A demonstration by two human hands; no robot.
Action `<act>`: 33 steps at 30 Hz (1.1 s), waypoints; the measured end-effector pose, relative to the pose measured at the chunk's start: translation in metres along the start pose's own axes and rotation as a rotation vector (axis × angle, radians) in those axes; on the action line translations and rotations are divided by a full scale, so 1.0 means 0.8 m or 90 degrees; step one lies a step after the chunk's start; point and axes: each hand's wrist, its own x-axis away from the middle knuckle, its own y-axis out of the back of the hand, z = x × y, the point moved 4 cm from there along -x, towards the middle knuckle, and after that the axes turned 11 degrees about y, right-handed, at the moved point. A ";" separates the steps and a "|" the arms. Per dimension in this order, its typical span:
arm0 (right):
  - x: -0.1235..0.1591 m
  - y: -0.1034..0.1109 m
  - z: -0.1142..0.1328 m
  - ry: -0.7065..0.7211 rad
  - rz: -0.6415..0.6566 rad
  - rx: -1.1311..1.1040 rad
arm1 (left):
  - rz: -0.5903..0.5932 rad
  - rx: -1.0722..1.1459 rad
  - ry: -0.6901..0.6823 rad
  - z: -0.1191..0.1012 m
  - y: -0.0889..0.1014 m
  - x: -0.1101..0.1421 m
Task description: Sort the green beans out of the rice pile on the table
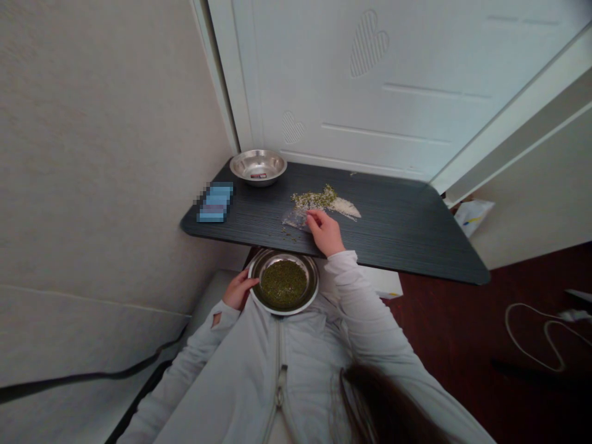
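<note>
My left hand (237, 291) grips the left rim of a metal bowl (315, 285) on my lap, thumb over the edge. Inside the bowl lies a layer of small green beans (283, 285), which look like mung beans. Over the dark table, the fingers of my right hand (326, 234) are pinched at the edge of a clear plastic piece (294, 218); its exact kind is unclear. Just beyond it spreads a mixed pile of green beans and white grains (315, 198). White rice-like grains (346, 208) form a heap at the pile's right. A few stray beans lie near the front edge.
On the dark tabletop (407, 228), a second metal bowl (259, 161) with a label inside stands at the back left. A blurred blue rectangular object (216, 202) lies left of it. A white door (324, 74) borders the back; a cable (522, 308) lies on the floor.
</note>
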 end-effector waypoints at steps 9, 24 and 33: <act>0.002 -0.001 0.002 0.005 0.019 -0.017 | 0.010 0.007 -0.006 0.000 0.000 0.000; 0.001 -0.002 -0.002 -0.001 0.026 0.002 | 0.018 0.021 0.006 0.001 -0.001 0.001; 0.002 -0.001 0.004 0.017 0.036 -0.039 | 0.014 0.012 0.000 -0.001 -0.002 0.002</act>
